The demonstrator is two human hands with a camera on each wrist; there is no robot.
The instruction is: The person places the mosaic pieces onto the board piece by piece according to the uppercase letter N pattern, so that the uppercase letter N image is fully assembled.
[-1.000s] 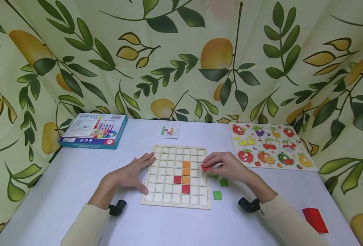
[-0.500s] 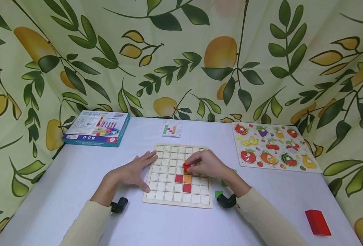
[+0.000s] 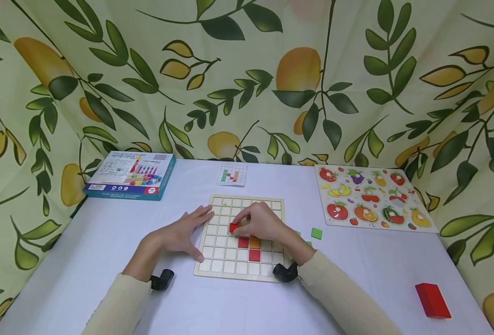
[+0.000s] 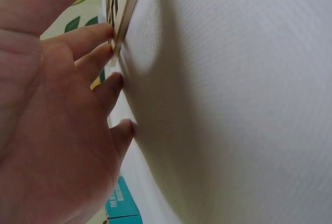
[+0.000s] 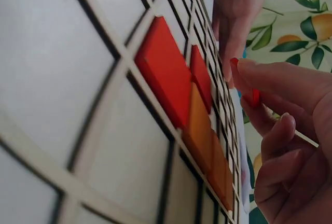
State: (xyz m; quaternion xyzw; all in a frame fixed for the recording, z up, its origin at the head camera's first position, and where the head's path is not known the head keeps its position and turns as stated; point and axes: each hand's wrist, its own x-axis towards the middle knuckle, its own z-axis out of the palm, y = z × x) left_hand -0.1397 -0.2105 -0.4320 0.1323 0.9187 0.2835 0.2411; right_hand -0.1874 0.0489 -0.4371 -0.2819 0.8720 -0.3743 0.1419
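Observation:
A wooden grid board (image 3: 230,278) lies flat on the white table. My left hand (image 3: 179,234) rests along its left edge with fingers spread; the left wrist view shows fingertips at the board's rim. Over the board, my right hand (image 3: 262,223) pinches a small red square tile (image 3: 233,228) between thumb and fingers, held above the cells in the right wrist view. Two red tiles (image 3: 254,255) and an orange tile (image 3: 255,243) show in cells just below that hand. More orange tiles (image 5: 221,172) sit in line beside them in the right wrist view.
Green tiles (image 3: 316,233) lie right of the board, some partly behind the right forearm. A pattern card (image 3: 232,175) is behind the board. A boxed set (image 3: 130,176) stands back left, a fruit puzzle board (image 3: 374,199) back right, and a red block (image 3: 433,300) front right.
My right hand has carried the red tile leftward, from the board's right edge to above the cells near its middle. My left hand has stayed at the left edge.

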